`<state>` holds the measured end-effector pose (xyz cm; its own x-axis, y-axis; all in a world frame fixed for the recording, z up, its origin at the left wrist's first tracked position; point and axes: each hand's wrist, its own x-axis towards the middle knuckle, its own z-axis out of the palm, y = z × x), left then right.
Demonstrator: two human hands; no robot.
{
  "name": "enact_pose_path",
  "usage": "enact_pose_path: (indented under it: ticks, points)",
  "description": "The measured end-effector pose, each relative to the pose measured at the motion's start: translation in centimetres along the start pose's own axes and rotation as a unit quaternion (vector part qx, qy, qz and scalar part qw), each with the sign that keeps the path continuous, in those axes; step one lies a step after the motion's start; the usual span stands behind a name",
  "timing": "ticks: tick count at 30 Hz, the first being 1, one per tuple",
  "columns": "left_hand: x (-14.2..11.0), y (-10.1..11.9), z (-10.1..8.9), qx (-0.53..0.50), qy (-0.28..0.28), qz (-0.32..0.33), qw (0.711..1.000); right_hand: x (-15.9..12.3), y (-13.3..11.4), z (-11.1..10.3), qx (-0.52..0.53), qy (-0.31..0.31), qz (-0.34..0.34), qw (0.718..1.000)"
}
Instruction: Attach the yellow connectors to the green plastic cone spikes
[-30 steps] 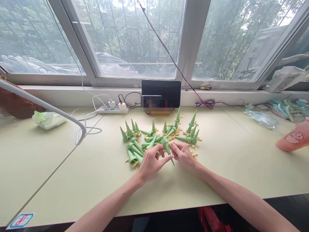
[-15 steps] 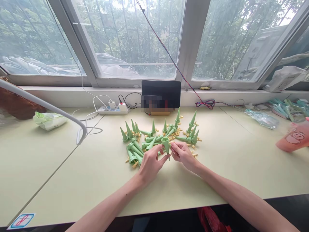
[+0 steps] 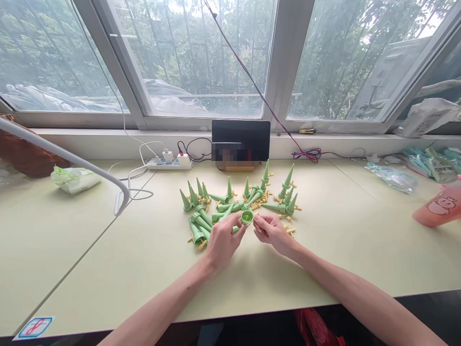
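A green plastic plant watering spike (image 3: 247, 217) is pinched between the thumb and fingers of my left hand (image 3: 224, 235). Its round open end faces me, so the pointed end is hidden behind it. My right hand (image 3: 271, 230) is closed in a pinch right at the spike's side; a bit of a small yellow valve shows at the fingertips, mostly covered. Around and behind both hands lie more green spikes (image 3: 203, 218), some standing point up, others on their sides. Small yellow valves (image 3: 290, 219) are scattered among them, and several spikes carry one.
A black screen (image 3: 240, 139) stands at the back on a wooden base. To the left are a power strip (image 3: 169, 164), a white lamp arm (image 3: 90, 169) and a wipes pack (image 3: 76, 179). A pink cup (image 3: 437, 206) and plastic bags (image 3: 391, 177) sit on the right.
The spike in my left hand has tipped so that its open end turns toward me. My right hand stays at its side, nearly unmoved.
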<state>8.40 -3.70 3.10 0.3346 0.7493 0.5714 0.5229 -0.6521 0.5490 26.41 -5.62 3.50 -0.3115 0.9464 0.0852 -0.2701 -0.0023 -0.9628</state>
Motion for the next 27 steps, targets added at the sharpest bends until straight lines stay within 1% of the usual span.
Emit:
enact_pose_path:
  ticks: [6,12,15,20,22,27]
  points:
    - [0.4,0.1,-0.7,-0.033,-0.006,-0.081,0.996,0.0,0.0,0.0,-0.005,-0.014,0.001,1.0]
    - [0.6,0.5,-1.2,-0.054,-0.008,-0.102,0.993,0.0,-0.3,0.3,-0.012,-0.013,0.009,1.0]
    - [0.8,0.7,-1.3,-0.073,0.003,-0.109,0.991,-0.1,-0.5,0.4,-0.024,-0.012,0.012,1.0]
    - [1.1,0.9,-1.4,-0.128,0.04,-0.153,0.979,-0.2,-0.8,0.6,-0.047,-0.007,0.015,0.999]
    - [1.2,0.8,-1.5,-0.133,0.049,-0.151,0.978,-0.2,-0.9,0.7,-0.057,-0.006,0.016,0.998]
    - [1.3,0.7,-1.8,-0.154,0.019,-0.12,0.981,-0.3,-0.9,0.6,-0.087,-0.007,0.008,0.996]
